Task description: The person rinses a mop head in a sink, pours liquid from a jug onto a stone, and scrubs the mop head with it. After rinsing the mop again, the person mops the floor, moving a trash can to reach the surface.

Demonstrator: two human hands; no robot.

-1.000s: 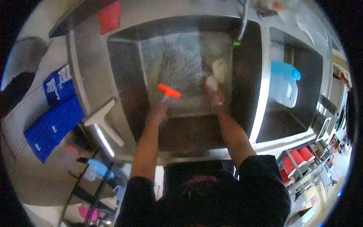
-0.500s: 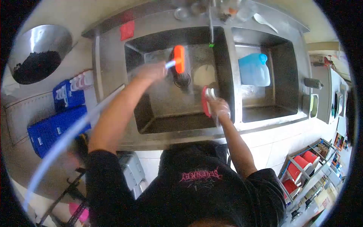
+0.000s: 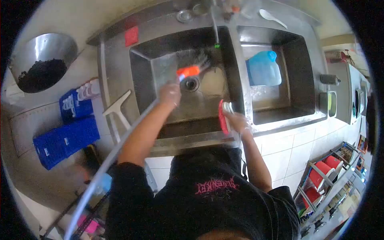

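My left hand is closed around the pale, long handle of a broom with an orange head. The broom's bristles fan out, blurred, over the far part of the left sink basin, just past the round drain. In my right hand is a scrub brush with a white back and pinkish-red bristles, its bristle side turned left above the basin's near right part. Both hands appear to wear thin clear gloves. A tan patch shows on the basin floor beside the drain.
A blue-capped jug stands in the right basin. A white squeegee lies on the left ledge. Blue crates and a metal bowl of dark stuff are farther left. The faucet reaches over the divider's far end.
My left hand has moved right and nearer me, and the broom head has turned, its bristles now pointing right and away. The drain is uncovered. The right-hand brush has shifted slightly nearer me.
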